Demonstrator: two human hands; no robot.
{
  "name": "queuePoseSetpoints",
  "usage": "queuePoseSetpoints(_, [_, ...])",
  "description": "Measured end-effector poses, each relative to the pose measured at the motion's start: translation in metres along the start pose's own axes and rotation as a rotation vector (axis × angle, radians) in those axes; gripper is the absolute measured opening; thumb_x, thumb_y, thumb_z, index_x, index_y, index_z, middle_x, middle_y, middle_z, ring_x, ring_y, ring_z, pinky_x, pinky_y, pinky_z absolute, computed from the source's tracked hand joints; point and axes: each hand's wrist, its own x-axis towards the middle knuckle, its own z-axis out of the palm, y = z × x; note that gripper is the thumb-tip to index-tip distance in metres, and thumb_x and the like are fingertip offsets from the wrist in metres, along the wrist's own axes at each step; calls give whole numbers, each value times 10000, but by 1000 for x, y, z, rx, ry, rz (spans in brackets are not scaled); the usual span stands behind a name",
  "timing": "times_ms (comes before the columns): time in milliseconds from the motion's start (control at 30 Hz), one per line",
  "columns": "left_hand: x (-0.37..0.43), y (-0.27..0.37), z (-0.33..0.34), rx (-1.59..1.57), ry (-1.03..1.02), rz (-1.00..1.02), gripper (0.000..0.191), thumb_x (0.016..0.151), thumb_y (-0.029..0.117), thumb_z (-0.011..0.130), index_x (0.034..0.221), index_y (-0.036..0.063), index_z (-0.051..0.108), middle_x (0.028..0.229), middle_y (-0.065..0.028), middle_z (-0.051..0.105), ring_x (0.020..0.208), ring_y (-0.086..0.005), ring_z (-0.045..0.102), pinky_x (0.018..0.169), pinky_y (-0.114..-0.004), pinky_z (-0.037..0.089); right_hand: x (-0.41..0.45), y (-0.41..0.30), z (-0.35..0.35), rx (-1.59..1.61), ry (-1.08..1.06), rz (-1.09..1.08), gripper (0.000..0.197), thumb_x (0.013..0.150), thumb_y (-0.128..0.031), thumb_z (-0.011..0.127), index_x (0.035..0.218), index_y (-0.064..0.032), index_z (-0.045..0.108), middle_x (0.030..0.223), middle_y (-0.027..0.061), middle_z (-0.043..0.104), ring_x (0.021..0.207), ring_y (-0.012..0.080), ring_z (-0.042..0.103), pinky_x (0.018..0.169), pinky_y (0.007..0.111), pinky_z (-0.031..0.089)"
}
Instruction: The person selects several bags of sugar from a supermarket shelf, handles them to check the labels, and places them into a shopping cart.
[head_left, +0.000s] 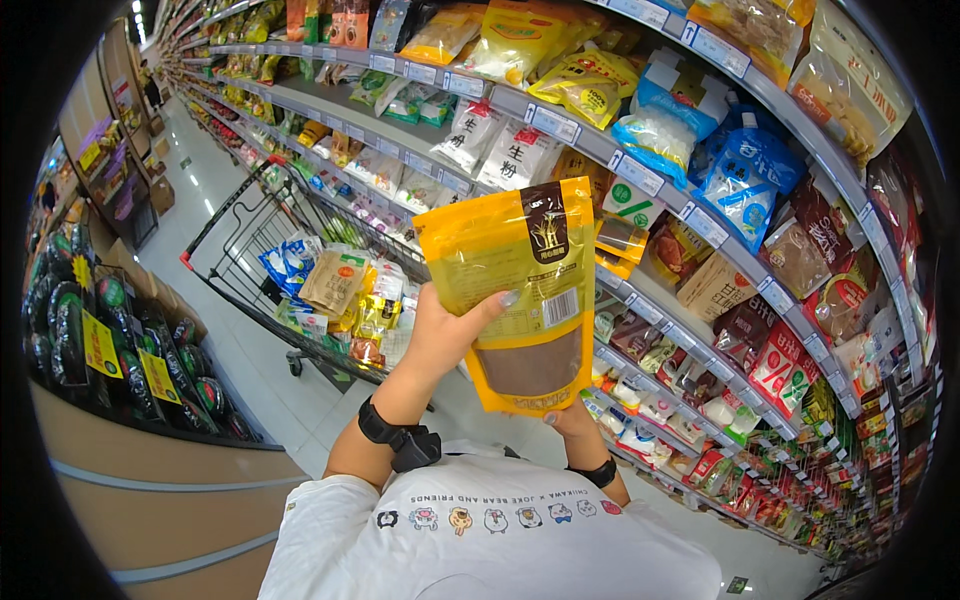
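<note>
A yellow stand-up pouch (517, 300) with a brown label, a printed barcode and a clear window showing brown contents is held upright before my chest. My left hand (454, 326) grips its left edge, thumb across the face and fingers hidden behind. At the bottom right corner my right hand (566, 420) supports the pouch, its thumb at the lower edge and most fingers out of sight. Black bands circle both wrists. Behind the pouch, more yellow packets (621, 238) lie on the shelf, partly covered.
To the left stands a wire shopping cart (225, 289) holding several bagged goods (334, 281). Long shelves (645, 300) of packaged food curve along the right. A bin of dark wrapped goods with yellow signs (101, 345) is at far left. Tiled floor (217, 217) runs between.
</note>
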Motion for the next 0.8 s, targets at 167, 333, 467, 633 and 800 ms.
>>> queuePoseSetpoints(167, [2, -2, -1, 5, -9, -6, 262, 733, 123, 599, 934, -36, 540, 886, -78, 586, 785, -120, 540, 689, -252, 432, -1, 7, -7, 10, 43, 12, 870, 572, -246, 743, 1243, -22, 236, 1188, 114, 398, 1041, 234, 449, 811, 394, 422])
queuePoseSetpoints(333, [1, -8, -6, -50, 31, -9, 260, 756, 138, 571, 945, -34, 527, 888, -77, 580, 787, -120, 533, 696, -255, 428, 3, 1, 1, 52, 77, 3, 890, 551, -262, 755, 1242, -26, 247, 1190, 99, 400, 1057, 218, 434, 828, 386, 413])
queuePoseSetpoints(467, [1, -6, -7, 21, -15, 56, 259, 755, 137, 565, 946, -32, 524, 884, -79, 581, 784, -126, 537, 693, -260, 431, 6, -5, 7, 112, 93, 55, 912, 528, -277, 766, 1239, -23, 253, 1185, 95, 406, 1050, 215, 438, 853, 379, 392])
queuePoseSetpoints(633, [1, -1, -9, 184, -52, 29, 288, 713, 131, 604, 940, -29, 530, 876, -86, 588, 783, -135, 550, 692, -266, 437, 6, 7, -4, 79, 123, 19, 924, 508, -281, 774, 1232, -15, 264, 1185, 91, 407, 1062, 201, 427, 874, 349, 375])
queuePoseSetpoints(800, [2, -3, -9, 111, -48, 23, 315, 678, 116, 634, 942, -24, 533, 882, -89, 590, 791, -147, 557, 703, -270, 440, 7, 3, -1, 62, 115, 42, 894, 526, -257, 758, 1232, -18, 265, 1182, 89, 410, 1066, 196, 424, 876, 336, 369])
